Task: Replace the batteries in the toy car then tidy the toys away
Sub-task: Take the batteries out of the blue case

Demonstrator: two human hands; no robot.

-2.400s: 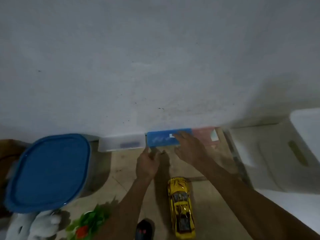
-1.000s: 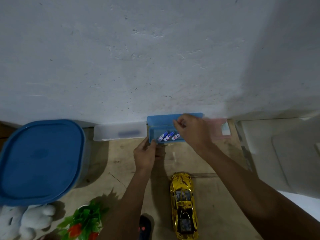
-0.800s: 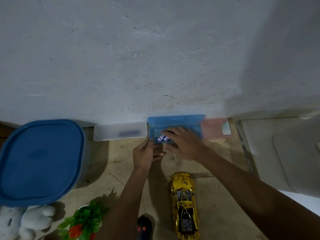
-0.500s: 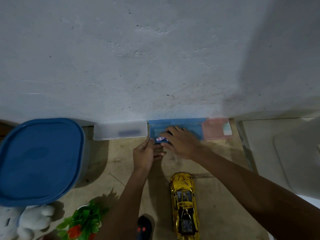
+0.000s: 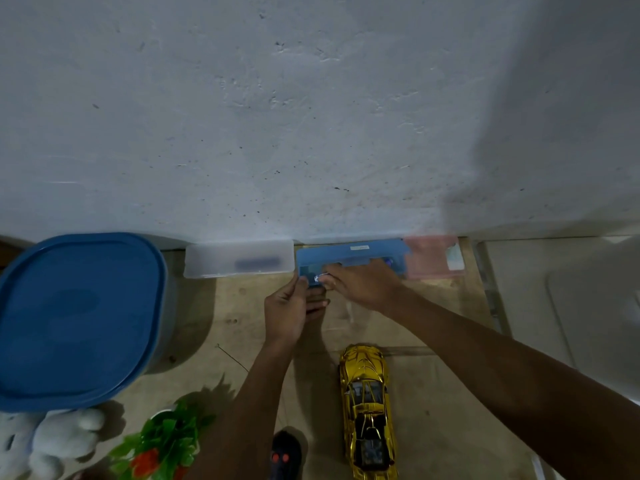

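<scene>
Setting: home interior, floor level. Rough white plastered wall [image 5: 311, 116] meets a beige tiled floor [image 5: 433, 393]. Against the wall's foot: frosted, blue and pink plastic boxes in a row. Left of the frosted box [image 5: 239, 259], a blue-lidded tub [image 5: 76, 317]. Nearer than the tub: white plush toy [image 5: 52, 441], artificial plant [image 5: 166, 441].

A shiny gold plastic toy sports car [image 5: 367, 410] lies on the tan floor, nose toward the wall. Against the wall sits a translucent blue plastic case [image 5: 349, 257], lid nearly closed, a small blue-and-white battery [image 5: 317, 278] at its front-left corner.
</scene>
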